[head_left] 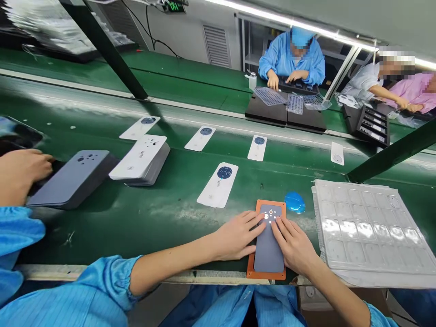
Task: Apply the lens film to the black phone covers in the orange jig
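On a green workbench (153, 222), a grey panel (269, 250) was touched near its holed end by the left hand (240, 236) and right hand (294, 243), both unclenched, nothing grasped. It was set on an orange fixture (265, 275), beside which a glossy blue piece (294, 202) was seen; white cards (216, 193) were spread beyond.

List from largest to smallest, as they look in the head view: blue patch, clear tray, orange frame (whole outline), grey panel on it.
1. Clear tray
2. Orange frame
3. Grey panel, lying within the frame's outline
4. Blue patch
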A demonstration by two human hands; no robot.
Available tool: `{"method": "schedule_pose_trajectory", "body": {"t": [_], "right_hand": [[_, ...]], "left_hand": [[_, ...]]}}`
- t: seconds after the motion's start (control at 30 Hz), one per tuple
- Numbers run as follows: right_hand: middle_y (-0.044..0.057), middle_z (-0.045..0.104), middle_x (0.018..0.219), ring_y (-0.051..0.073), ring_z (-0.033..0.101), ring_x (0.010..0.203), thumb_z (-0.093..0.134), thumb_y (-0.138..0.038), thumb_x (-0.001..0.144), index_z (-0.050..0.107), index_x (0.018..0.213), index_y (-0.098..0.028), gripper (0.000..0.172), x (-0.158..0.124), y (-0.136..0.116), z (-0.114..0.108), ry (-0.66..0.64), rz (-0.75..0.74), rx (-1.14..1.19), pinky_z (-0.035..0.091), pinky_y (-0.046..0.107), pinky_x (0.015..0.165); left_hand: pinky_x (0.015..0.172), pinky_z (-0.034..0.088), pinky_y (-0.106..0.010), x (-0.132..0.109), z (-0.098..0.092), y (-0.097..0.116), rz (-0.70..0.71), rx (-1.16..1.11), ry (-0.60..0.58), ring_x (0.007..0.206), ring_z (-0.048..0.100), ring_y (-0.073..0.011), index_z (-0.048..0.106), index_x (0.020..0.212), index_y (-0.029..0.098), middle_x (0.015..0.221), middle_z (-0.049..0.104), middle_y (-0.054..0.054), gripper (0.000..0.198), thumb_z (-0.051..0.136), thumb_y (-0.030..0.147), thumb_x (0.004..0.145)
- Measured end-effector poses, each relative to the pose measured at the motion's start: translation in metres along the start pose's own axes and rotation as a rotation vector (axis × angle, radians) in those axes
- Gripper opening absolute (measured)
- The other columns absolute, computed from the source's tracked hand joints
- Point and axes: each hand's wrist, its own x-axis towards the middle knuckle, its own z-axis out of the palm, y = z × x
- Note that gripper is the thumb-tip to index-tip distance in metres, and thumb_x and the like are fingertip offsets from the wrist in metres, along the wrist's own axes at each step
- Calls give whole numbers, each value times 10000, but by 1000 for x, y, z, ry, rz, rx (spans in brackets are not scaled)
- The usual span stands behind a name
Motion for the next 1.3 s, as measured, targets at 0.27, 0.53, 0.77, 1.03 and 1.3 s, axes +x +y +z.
{"method": "schedule_pose_trajectory", "body": {"t": [0.27, 0.53, 0.77, 1.03, 1.3], "right_hand": [[70, 760, 956, 245, 715, 875, 579, -303, 935, 728, 1055, -216, 210, -8, 10, -14, 622, 643, 1036, 598, 414, 808], [104, 744, 985, 276, 701, 909, 565, -447, 933, 687, 1142, -238, 320, -23, 26, -7, 732, 619, 1394, 565, 509, 837], [125, 728, 1064, 282, 694, 984, 684, -453, 858, 577, 1298, -177, 531, -2, 22, -9, 688, 788, 1439, 567, 477, 885], [93, 731, 1047, 271, 702, 991, 839, -337, 687, 636, 1110, -158, 502, 54, 62, 8, 714, 924, 1549, 590, 437, 874], [58, 715, 750, 177, 707, 716, 801, -396, 708, 651, 825, -159, 304, 150, 150, -18, 528, 1050, 1583, 597, 298, 673]], "left_hand": [[955, 541, -359, 31, -29, 5, -456, -864, 464, 1044, 679, -207, 587, 1213, 180, 1182, 697, -92, 392, 684, 292, 850], [684, 472, -276, 58, -58, 43, -105, -708, 576, 701, 592, -153, 631, 824, 163, 773, 671, -50, 175, 560, 288, 923], [572, 359, -251, 74, -38, 33, -239, -930, 385, 581, 447, -122, 480, 620, 181, 614, 487, 20, 287, 571, 321, 854], [566, 392, -238, 83, -10, -18, -490, -1152, 307, 634, 545, -141, 620, 757, 151, 672, 601, 22, 227, 683, 369, 756], [743, 503, -313, 76, -20, -64, -597, -991, 511, 890, 651, -212, 620, 915, 188, 943, 696, -57, 272, 609, 446, 832]]}}
